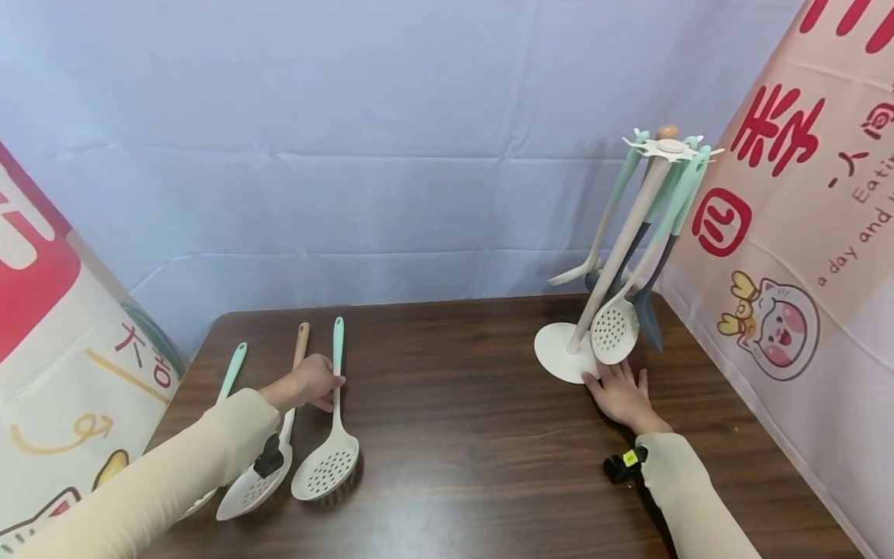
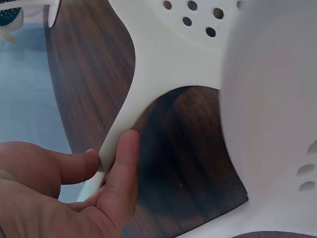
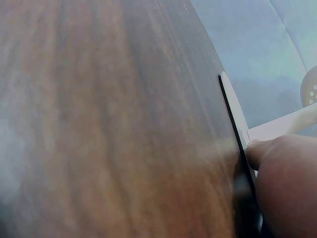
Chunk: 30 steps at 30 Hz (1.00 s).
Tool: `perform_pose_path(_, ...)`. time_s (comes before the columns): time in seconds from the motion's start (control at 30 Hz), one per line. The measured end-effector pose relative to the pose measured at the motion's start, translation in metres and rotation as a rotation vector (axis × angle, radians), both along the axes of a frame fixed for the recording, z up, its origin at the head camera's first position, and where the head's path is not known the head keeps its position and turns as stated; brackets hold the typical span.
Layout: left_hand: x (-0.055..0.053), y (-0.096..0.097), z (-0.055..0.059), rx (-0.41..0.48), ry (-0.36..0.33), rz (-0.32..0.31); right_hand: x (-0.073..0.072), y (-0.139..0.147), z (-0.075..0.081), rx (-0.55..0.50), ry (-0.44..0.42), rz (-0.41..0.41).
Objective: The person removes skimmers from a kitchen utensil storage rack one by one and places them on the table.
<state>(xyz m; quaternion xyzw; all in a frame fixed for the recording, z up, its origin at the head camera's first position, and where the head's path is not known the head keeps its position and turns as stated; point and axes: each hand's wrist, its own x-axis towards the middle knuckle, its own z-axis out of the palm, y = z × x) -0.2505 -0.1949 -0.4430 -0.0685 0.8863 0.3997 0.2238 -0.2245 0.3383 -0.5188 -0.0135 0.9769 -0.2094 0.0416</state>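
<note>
My left hand (image 1: 314, 382) pinches the neck of a white skimmer (image 1: 328, 466) with a mint handle, its round holed head toward me. In the left wrist view the thumb and fingers (image 2: 126, 153) close on the white shaft just below the head. My right hand (image 1: 623, 397), fingers spread, rests at the near edge of the round white base of a utensil rack (image 1: 559, 353). The right wrist view shows a finger (image 3: 260, 152) on that base's rim. Over this hand hangs a white slotted spoon (image 1: 615, 331).
Left of the held skimmer lie a wooden-tipped skimmer (image 1: 250, 491) and a mint-handled utensil (image 1: 233, 369), partly behind my left sleeve. Several utensils hang from the rack, including a white ladle (image 1: 576, 272) and a grey turner (image 1: 648, 318). A cloth backdrop (image 1: 419, 194) stands behind the wooden table (image 1: 461, 435).
</note>
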Motion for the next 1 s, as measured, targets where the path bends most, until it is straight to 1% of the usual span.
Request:
perform_pose_path(0.1, -0.002, -0.001, -0.002, -0.003, 0.001, 0.006, 0.000, 0.000, 0.000, -0.003, 0.001, -0.001)
perform_pose_path(0.27, -0.005, 0.000, -0.007, -0.030, 0.014, -0.005, 0.000, -0.001, 0.000, -0.005, -0.002, -0.002)
perform_pose_path(0.37, -0.006, 0.003, -0.009, -0.065, 0.013, -0.015, 0.000, -0.001, 0.000, -0.002, -0.003, -0.002)
perform_pose_path(0.47, -0.009, 0.006, -0.010, -0.119, 0.005, -0.026, 0.000, -0.001, 0.000, 0.001, 0.001, -0.002)
perform_pose_path(0.67, -0.012, 0.008, -0.008, -0.213, -0.001, -0.085, -0.001, -0.002, -0.001, 0.002, 0.004, -0.002)
perform_pose_path(0.77, -0.013, 0.008, -0.007, -0.222, -0.010, -0.093, -0.002, -0.001, -0.002, 0.000, 0.005, -0.001)
perform_pose_path(1.0, -0.014, 0.005, -0.006, -0.214, -0.035, -0.087, -0.002, 0.000, -0.002, 0.005, -0.006, 0.002)
